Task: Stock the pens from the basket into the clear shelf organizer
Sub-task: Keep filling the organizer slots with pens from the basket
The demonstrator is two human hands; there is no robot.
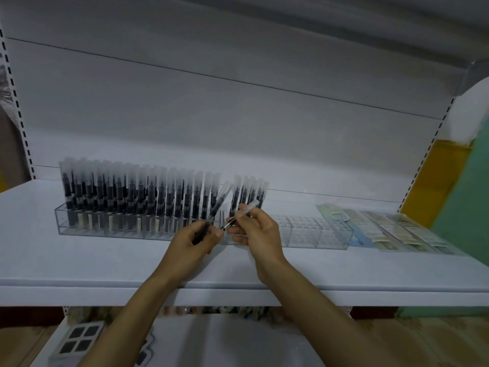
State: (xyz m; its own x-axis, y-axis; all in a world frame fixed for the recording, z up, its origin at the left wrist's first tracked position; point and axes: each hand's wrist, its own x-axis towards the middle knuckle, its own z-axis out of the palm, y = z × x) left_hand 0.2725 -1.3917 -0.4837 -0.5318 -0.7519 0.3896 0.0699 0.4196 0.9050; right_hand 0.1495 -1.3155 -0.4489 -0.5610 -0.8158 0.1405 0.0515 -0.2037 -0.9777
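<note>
The left hand (pixel 197 241) curls its fingers round the lower barrel of a black pen with a frosted clear cap (pixel 215 207). It holds the pen tilted, cap upward, just in front of the middle of the long clear acrylic shelf organizer (pixel 317 234). The right hand (pixel 258 231) pinches a second slim pen (pixel 247 210) between thumb and fingertips, its thin point aimed at the left hand and its pale end raised toward the organizer.

Both pens are held near a gap in the organizer's rows. I judge this is to sort and turn each one cap-up, matching the upright black stocked pens (pixel 132 192) that crowd the organizer's left half. A small cluster also stands just right of the gap. The cells at the organizer's right end hold no pens, so the stocking looks well along but unfinished.

The basket is not in view. The left palm hides part of its pen, and I cannot tell whether the right hand's pen is capped. The flat printed packets (pixel 383 229) right of the organizer are too blurred to read.
</note>
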